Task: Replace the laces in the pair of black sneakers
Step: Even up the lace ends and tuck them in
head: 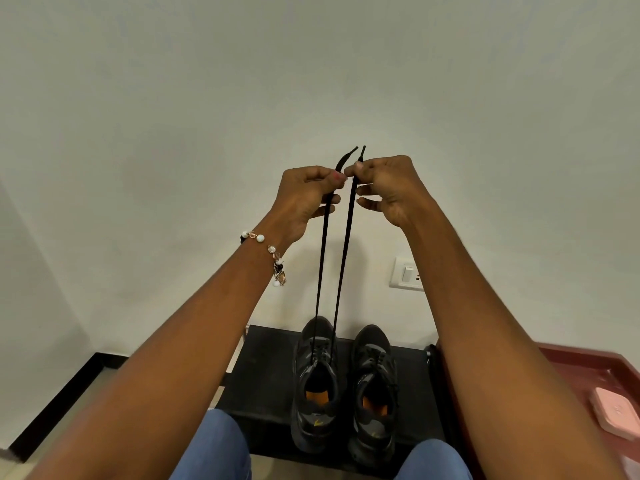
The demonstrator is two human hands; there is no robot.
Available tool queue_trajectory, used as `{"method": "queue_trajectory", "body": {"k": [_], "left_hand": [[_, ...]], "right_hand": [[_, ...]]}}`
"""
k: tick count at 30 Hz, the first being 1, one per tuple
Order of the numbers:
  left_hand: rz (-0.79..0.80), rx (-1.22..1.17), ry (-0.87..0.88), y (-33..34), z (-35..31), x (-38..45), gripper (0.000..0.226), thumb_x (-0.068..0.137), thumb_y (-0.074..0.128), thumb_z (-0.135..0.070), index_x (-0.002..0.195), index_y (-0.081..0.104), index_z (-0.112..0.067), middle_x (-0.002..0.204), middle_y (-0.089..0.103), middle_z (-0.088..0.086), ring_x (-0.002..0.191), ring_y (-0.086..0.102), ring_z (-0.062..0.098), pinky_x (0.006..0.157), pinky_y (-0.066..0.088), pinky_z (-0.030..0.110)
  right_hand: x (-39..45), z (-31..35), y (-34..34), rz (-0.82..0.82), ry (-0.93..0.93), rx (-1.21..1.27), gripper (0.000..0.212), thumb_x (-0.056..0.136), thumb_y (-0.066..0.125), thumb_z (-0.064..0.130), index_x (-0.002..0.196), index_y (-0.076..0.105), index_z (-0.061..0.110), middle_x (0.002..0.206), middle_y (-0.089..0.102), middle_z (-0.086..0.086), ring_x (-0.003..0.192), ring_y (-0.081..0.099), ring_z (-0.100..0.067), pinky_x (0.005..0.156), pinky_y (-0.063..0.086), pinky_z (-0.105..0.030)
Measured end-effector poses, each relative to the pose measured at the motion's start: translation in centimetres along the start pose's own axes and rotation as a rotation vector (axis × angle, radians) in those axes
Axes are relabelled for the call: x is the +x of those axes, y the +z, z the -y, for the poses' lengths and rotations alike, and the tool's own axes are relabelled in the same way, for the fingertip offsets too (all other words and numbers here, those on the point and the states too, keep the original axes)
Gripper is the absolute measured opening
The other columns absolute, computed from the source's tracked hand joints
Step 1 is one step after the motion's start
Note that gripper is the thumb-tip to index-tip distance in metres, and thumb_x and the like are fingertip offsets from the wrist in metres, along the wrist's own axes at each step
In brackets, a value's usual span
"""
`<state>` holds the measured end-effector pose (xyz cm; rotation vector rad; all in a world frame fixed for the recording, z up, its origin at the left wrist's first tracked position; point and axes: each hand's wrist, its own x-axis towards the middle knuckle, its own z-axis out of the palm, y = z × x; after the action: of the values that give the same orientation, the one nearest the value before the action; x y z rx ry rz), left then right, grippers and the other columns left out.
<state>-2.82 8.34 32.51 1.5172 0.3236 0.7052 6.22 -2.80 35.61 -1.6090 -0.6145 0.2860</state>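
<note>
Two black sneakers stand side by side on a low black stool [263, 386], toes pointing away from me. From the left sneaker [314, 386] a black lace [341, 265] runs straight up in two taut strands. My left hand [306, 199] pinches one strand near its tip, and my right hand [389, 188] pinches the other. Both hands are raised high in front of the wall, nearly touching, with the two lace tips sticking up above them. The right sneaker [374, 393] sits untouched, and it is laced.
A white wall fills the background, with a white switch plate [408, 274] low on it. A dark red tray [585, 368] holding a pink box [614, 410] is at my right. My knees in blue jeans [214, 448] frame the stool. A beaded bracelet [266, 251] circles my left wrist.
</note>
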Motion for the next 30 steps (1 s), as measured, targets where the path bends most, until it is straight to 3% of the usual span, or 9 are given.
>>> {"method": "queue_trajectory", "body": {"k": [5,12,15,17,20,25,28,30], "left_hand": [[0.103,0.079,0.022,-0.2,-0.3,0.1,0.012,0.088,0.068,-0.013,0.095,0.072,-0.004,0.1,0.072,0.014,0.066,0.065,0.015,0.065,0.054,0.029],[0.116,0.199,0.083,-0.7,-0.7,0.2,0.01,0.084,0.072,-0.009,0.092,0.074,-0.004,0.087,0.073,0.013,0.063,0.064,0.015,0.062,0.055,0.027],[0.027,0.121,0.045,-0.6,-0.7,0.2,0.004,0.08,0.076,-0.007,0.083,0.075,-0.007,0.079,0.072,0.012,0.059,0.063,0.015,0.064,0.056,0.029],[-0.015,0.069,0.009,-0.6,-0.7,0.2,0.007,0.078,0.078,-0.007,0.085,0.075,-0.006,0.078,0.072,0.011,0.06,0.063,0.016,0.066,0.057,0.029],[-0.058,0.059,-0.016,-0.8,-0.6,0.2,0.017,0.075,0.08,-0.007,0.091,0.075,-0.005,0.076,0.071,0.009,0.058,0.063,0.015,0.064,0.057,0.026],[-0.172,0.101,-0.045,-0.5,-0.5,0.4,0.026,0.068,0.086,-0.008,0.091,0.076,-0.012,0.079,0.073,0.01,0.058,0.065,0.016,0.061,0.057,0.026],[-0.218,0.092,-0.059,-0.3,-0.3,0.5,0.031,0.063,0.088,-0.006,0.09,0.074,-0.013,0.078,0.072,0.01,0.057,0.065,0.017,0.061,0.059,0.028],[-0.213,0.108,-0.061,-0.2,-0.3,0.4,0.035,0.062,0.088,-0.005,0.092,0.072,-0.014,0.078,0.072,0.01,0.06,0.068,0.018,0.062,0.058,0.029]], "right_hand": [[-0.1,0.4,0.4,0.005,-0.052,-0.107,0.009,0.085,0.069,0.007,0.091,0.075,0.009,0.078,0.07,0.0,0.06,0.059,-0.011,0.06,0.048,-0.025],[-0.4,0.2,0.3,-0.053,-0.049,-0.023,0.008,0.079,0.074,0.004,0.086,0.075,0.008,0.075,0.071,-0.003,0.056,0.06,-0.014,0.059,0.05,-0.024],[-0.6,-0.2,0.4,-0.048,0.074,0.14,0.011,0.089,0.061,0.002,0.093,0.07,0.005,0.082,0.072,-0.009,0.071,0.068,-0.023,0.069,0.058,-0.033],[-1.0,-0.9,0.4,0.042,0.159,0.163,0.018,0.092,0.054,0.002,0.106,0.066,0.005,0.092,0.073,-0.012,0.086,0.071,-0.028,0.082,0.057,-0.046],[-1.8,-2.3,0.5,0.22,0.194,0.132,0.033,0.091,0.063,0.005,0.123,0.059,0.009,0.099,0.075,-0.009,0.093,0.072,-0.026,0.091,0.048,-0.055],[-2.1,-4.1,1.0,0.092,0.04,0.161,0.065,0.075,0.08,0.003,0.127,0.045,0.016,0.084,0.073,-0.005,0.085,0.071,-0.02,0.09,0.051,-0.048],[-2.1,-4.8,1.4,0.047,-0.161,0.037,0.069,0.073,0.081,0.0,0.125,0.042,0.023,0.077,0.067,-0.004,0.08,0.069,-0.018,0.08,0.057,-0.038],[-1.9,-5.0,1.8,0.016,-0.27,-0.11,0.062,0.075,0.076,-0.001,0.126,0.049,0.024,0.072,0.064,-0.003,0.072,0.066,-0.014,0.073,0.055,-0.029]]}}
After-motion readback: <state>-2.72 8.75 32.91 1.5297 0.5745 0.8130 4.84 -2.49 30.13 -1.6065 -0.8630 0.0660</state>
